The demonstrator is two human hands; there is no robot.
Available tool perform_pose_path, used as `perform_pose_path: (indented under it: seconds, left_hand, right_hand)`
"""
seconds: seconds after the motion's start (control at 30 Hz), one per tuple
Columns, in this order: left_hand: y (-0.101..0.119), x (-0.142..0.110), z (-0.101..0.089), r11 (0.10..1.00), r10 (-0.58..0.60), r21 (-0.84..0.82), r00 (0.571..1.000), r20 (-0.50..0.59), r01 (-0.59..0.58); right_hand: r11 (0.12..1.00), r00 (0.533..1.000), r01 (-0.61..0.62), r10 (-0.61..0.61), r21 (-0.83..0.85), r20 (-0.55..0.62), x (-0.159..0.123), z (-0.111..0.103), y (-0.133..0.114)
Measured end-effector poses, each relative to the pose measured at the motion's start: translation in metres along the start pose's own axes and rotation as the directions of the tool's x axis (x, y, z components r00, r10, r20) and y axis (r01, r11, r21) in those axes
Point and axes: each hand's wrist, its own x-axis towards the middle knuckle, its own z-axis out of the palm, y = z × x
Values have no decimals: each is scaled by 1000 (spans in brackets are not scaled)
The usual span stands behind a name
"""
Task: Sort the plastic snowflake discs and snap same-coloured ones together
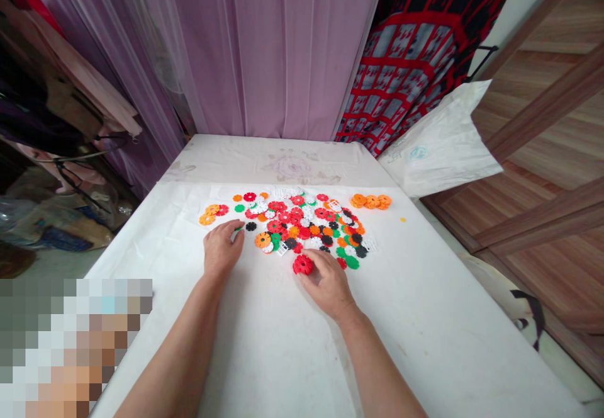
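My right hand (329, 282) is closed round a cluster of red notched plastic discs (302, 265), pinched between thumb and fingers at the near edge of a loose pile. My left hand (223, 246) is at the pile's left side, thumb and forefinger together on a green disc (238, 229) of which only a sliver shows. Just right of those fingertips lies a black disc (251, 226). The pile of flower-shaped discs (295, 216) spreads beyond both hands in red, white, green, orange and black.
Joined orange discs (371, 201) lie at the table's right, and yellow-orange ones (206, 219) at the left. A white cloth covers the table (274, 342). A white bag (443, 144) stands by the right edge. Purple curtains (278, 46) hang behind.
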Motion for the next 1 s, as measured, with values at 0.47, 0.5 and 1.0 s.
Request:
perform_pose_path:
  seconds: [0.47, 0.5, 1.0]
  left_hand:
    - [2, 0, -1, 1000, -22, 1, 1000, 13, 22]
    - [3, 0, -2, 1000, -25, 3, 1000, 13, 24]
    - [2, 2, -2, 999, -10, 33, 1000, 18, 9]
  right_hand:
    - [998, 999, -46, 46, 47, 7, -1, -2, 0]
    - [996, 998, -59, 59, 65, 8, -1, -2, -1]
    - [-357, 655, -460, 481, 813, 583, 15, -36, 0]
